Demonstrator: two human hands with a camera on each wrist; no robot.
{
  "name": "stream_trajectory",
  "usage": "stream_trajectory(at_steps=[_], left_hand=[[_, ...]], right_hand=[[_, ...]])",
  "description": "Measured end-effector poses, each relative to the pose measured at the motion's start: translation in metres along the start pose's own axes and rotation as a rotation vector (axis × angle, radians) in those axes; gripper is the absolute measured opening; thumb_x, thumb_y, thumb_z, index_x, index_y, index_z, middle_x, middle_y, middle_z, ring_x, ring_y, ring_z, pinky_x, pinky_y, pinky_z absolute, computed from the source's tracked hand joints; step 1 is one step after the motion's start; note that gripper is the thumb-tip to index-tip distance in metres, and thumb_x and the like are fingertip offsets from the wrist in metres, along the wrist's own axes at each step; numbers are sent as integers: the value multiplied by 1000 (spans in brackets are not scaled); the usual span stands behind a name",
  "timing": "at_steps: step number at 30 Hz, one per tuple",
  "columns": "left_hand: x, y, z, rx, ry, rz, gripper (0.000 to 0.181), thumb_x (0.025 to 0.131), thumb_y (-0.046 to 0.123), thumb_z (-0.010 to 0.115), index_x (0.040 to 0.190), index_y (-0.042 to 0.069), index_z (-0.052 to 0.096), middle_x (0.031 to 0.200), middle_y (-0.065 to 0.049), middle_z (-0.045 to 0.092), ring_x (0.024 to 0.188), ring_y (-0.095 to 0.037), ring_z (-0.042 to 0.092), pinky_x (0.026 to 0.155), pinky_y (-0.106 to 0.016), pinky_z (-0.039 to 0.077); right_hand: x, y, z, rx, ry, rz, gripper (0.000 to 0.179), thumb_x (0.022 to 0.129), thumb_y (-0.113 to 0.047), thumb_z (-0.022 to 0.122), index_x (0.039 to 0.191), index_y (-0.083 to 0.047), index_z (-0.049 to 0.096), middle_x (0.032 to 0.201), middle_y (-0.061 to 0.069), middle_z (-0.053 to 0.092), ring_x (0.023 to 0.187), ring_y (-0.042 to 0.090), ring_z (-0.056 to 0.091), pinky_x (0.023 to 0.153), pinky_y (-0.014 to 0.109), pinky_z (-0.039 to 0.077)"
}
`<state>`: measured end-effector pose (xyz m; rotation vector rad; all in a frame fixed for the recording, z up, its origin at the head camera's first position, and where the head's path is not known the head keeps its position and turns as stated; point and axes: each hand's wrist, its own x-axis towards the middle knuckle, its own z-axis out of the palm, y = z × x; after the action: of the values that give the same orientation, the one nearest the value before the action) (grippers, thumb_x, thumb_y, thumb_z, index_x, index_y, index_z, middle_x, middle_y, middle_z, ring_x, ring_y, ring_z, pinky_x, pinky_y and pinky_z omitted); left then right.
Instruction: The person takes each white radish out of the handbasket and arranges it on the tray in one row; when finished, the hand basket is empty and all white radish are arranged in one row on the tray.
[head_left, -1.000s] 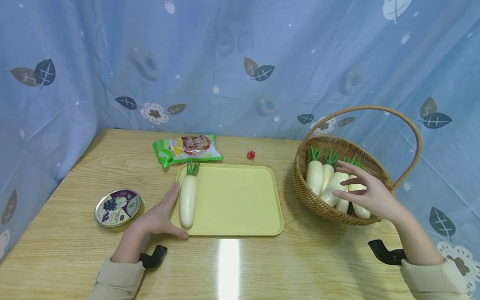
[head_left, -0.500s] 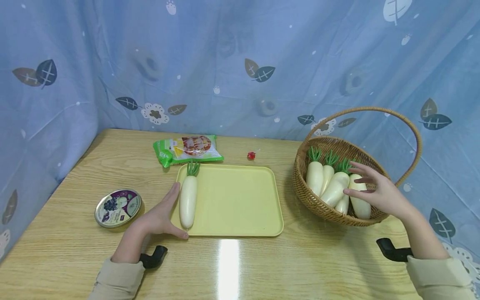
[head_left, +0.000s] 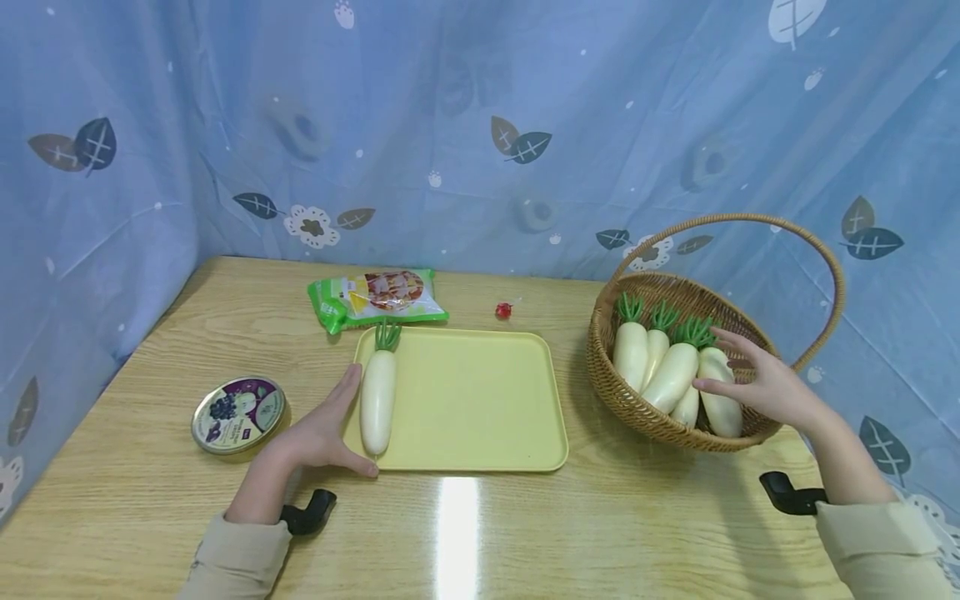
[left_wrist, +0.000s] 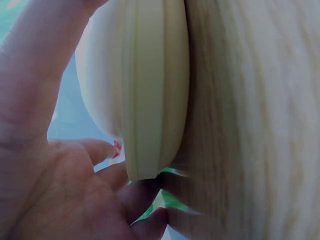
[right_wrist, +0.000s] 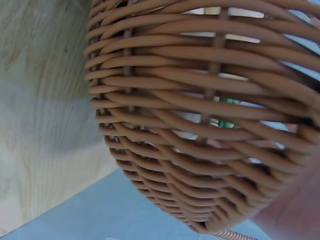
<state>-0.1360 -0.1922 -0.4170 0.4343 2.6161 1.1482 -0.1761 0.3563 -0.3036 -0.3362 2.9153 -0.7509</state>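
Observation:
My left hand (head_left: 318,429) lies against the left edge of a pale yellow tray (head_left: 472,400), fingers stretched along the side and thumb at the near corner. In the left wrist view the fingers touch the tray's rim (left_wrist: 150,90). On the tray's left side lies a white radish (head_left: 377,404) with green leaf stubs pointing away. My right hand (head_left: 768,387) hovers spread over the rightmost radish (head_left: 722,408) in a wicker basket (head_left: 637,421); whether fingertips touch it is unclear. Several more radishes (head_left: 671,375) fill the basket. The right wrist view mostly shows the basket's woven wall (right_wrist: 200,100).
Behind the tray lies a green and white food packet (head_left: 382,298). A small red object (head_left: 503,310) sits to its right. An oval tin (head_left: 238,415) stands left of my left hand. The basket's tall handle (head_left: 832,275) arches behind my right hand. A blue curtain (head_left: 450,125) hangs at the back.
My right hand has moved right, off the middle radishes to the rightmost one. The middle radish's leaves have come into view and it has shifted slightly. The left hand stays in place.

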Motion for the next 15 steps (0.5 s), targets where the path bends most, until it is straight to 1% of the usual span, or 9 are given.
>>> stream_trajectory(at_steps=[3,7,12,15], left_hand=[[0,0,0,-1,-1,-3,142,48,39,88,144,-2,-8,149,-25,-11,135,-42,-4,107,-56,7],[1,0,0,-5,-3,-2,141,49,38,88,144,-2,-8,149,-25,-11,135,-41,-4,107,-56,8],[1,0,0,-2,-7,-5,141,49,38,88,144,-2,-9,149,-25,-10,135,-42,-3,107,-56,8],[1,0,-1,-1,-7,-6,141,49,38,88,144,-2,-9,149,-25,-10,135,-42,-2,107,-56,9]], right_hand=[[1,4,0,-8,-33,30,89,85,-34,64,146,-2,8,140,35,19,115,56,31,81,65,37],[3,9,1,-10,-45,60,90,85,-36,63,146,-1,7,140,37,18,115,57,30,81,66,36],[5,11,2,-24,-54,88,91,85,-39,62,145,2,7,136,39,22,111,57,35,79,64,39],[8,11,3,-32,-77,103,93,85,-40,62,144,4,5,134,41,22,110,58,36,78,63,40]])
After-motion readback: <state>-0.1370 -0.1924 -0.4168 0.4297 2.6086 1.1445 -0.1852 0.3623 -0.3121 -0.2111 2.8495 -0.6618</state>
